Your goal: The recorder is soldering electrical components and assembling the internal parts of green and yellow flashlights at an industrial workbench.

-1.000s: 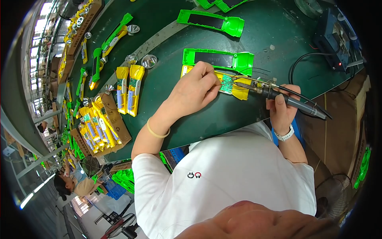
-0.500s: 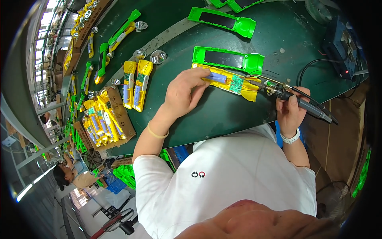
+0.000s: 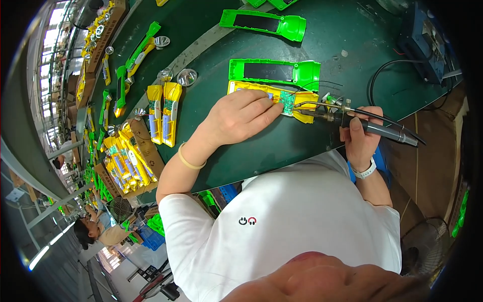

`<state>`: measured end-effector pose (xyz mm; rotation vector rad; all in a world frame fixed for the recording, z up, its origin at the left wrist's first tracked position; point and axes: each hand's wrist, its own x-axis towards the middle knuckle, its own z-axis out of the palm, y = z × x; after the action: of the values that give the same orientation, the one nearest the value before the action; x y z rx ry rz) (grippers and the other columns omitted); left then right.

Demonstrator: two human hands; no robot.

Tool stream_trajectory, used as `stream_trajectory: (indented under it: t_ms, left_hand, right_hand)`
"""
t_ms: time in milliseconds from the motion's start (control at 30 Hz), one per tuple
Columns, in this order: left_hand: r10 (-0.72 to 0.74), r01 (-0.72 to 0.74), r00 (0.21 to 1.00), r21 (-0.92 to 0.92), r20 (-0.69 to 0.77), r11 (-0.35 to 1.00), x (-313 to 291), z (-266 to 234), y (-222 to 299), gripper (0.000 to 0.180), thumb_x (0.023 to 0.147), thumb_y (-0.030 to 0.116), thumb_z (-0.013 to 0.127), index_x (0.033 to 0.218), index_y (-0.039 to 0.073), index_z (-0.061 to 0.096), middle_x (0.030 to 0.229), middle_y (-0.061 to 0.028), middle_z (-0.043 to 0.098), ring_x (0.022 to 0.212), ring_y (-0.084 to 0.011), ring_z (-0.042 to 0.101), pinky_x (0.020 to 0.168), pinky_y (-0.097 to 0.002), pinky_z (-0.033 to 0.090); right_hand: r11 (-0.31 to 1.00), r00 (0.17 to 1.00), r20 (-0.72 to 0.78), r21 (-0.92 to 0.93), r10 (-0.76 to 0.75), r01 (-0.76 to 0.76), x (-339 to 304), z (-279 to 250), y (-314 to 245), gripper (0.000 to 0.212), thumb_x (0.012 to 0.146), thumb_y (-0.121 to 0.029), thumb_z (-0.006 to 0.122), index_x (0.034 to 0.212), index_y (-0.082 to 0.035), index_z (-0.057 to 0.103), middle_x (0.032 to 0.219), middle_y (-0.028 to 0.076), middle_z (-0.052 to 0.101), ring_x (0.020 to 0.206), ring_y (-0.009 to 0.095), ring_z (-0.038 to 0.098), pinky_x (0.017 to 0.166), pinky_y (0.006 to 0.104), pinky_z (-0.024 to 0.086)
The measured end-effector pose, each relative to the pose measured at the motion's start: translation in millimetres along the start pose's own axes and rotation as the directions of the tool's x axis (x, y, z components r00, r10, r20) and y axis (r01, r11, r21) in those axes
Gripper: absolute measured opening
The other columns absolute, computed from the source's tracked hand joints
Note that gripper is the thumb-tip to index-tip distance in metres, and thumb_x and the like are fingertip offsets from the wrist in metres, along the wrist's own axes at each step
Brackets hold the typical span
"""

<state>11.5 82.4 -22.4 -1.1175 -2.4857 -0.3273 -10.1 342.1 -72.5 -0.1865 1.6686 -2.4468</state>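
While pressed down on the yellow housing half (image 3: 261, 95) near the middle of the green bench (image 3: 251, 151), left hand (image 3: 236, 118) with fingers (image 3: 264, 108) held close together and stretched flat, tips pinning the small green circuit board (image 3: 288, 100) seated in that housing. Right hand (image 3: 359, 136) just beside the bench's near edge, toward its right end, fingers curled tight around the dark handle of the soldering iron (image 3: 372, 128), thumb laid along the top; iron's tip reaching left to the board, touching or just short of it, cannot tell which. Thin wires (image 3: 314, 85) arcing over the housing's right end. Directly behind the yellow half, touching or nearly so, a green housing half (image 3: 274, 70) with a dark rectangular opening; a second green housing (image 3: 261, 21) farther back, well apart, toward the far edge. To the left of the left hand, two yellow housings (image 3: 163, 113) lying side by side, and behind them shiny silver reflectors (image 3: 187, 76). Along the bench's left edge, a cardboard box (image 3: 151, 151) packed with more yellow parts. At the far right corner, a blue soldering station (image 3: 427, 43), black cable (image 3: 387, 70) looping from it across the green top. On the left wrist a pale band (image 3: 188, 160), on the right a white watch (image 3: 365, 171).
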Motion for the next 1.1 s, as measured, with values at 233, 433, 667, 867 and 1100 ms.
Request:
stream_trajectory:
  t_ms: [233,433,667,867,1100]
  left_hand:
    - [0.024,-0.035,0.993,0.1,0.116,0.994,8.3,-3.3,5.5,0.028,0.065,0.006,0.06,0.092,-0.002,0.059,0.077,-0.0063,0.053,0.074,-0.0178,0.056,0.062,-0.0261,0.05]
    - [0.05,-0.069,0.989,0.133,0.14,0.989,9.4,-2.6,5.4,0.028,0.064,0.006,0.06,0.091,-0.003,0.06,0.077,-0.0065,0.052,0.073,-0.0171,0.055,0.061,-0.0253,0.049]
    - [0.038,-0.069,0.98,0.154,0.196,0.986,6.8,-4.9,7.7,0.03,0.064,0.005,0.064,0.094,0.002,0.063,0.083,-0.0046,0.053,0.079,-0.0164,0.057,0.064,-0.0249,0.049]
    - [0.037,-0.071,0.974,0.15,0.223,0.986,8.2,-5.2,7.7,0.029,0.064,0.005,0.064,0.094,0.002,0.063,0.084,-0.0051,0.053,0.079,-0.016,0.057,0.062,-0.0248,0.049]
    - [-0.2,0.204,0.979,-0.093,0.045,0.975,10.7,-4.6,1.6,0.023,0.068,0.01,0.069,0.088,0.003,0.064,0.076,-0.0067,0.056,0.074,-0.0196,0.058,0.06,-0.0273,0.049]
  right_hand:
    - [0.997,0.998,0.061,-0.077,-0.026,0.031,1.4,-1.8,1.3,0.023,0.083,-0.004,0.057,0.096,-0.005,0.038,0.08,0.005,0.048,0.054,0.007,0.047,0.046,0.0206,0.041]
    - [0.988,0.979,0.183,-0.112,-0.086,0.108,3.5,-1.3,2.3,0.025,0.082,-0.001,0.057,0.096,-0.003,0.037,0.076,0.005,0.049,0.055,0.007,0.049,0.048,0.0198,0.041]
    - [0.975,0.981,0.184,-0.2,-0.063,0.1,0.3,1.6,-1.6,0.021,0.084,-0.009,0.055,0.096,-0.005,0.037,0.084,0.008,0.046,0.052,0.01,0.048,0.046,0.0199,0.04]
    - [0.995,0.995,0.044,-0.047,-0.088,0.09,0.0,-4.6,1.9,0.027,0.086,-0.016,0.057,0.097,-0.004,0.036,0.07,0.006,0.05,0.05,0.009,0.048,0.044,0.0192,0.038]
    - [0.983,0.979,-0.108,0.042,-0.174,0.18,10.0,-17.4,-12.3,0.025,0.087,-0.018,0.053,0.101,-0.005,0.037,0.07,0.01,0.05,0.048,0.012,0.045,0.042,0.022,0.036]
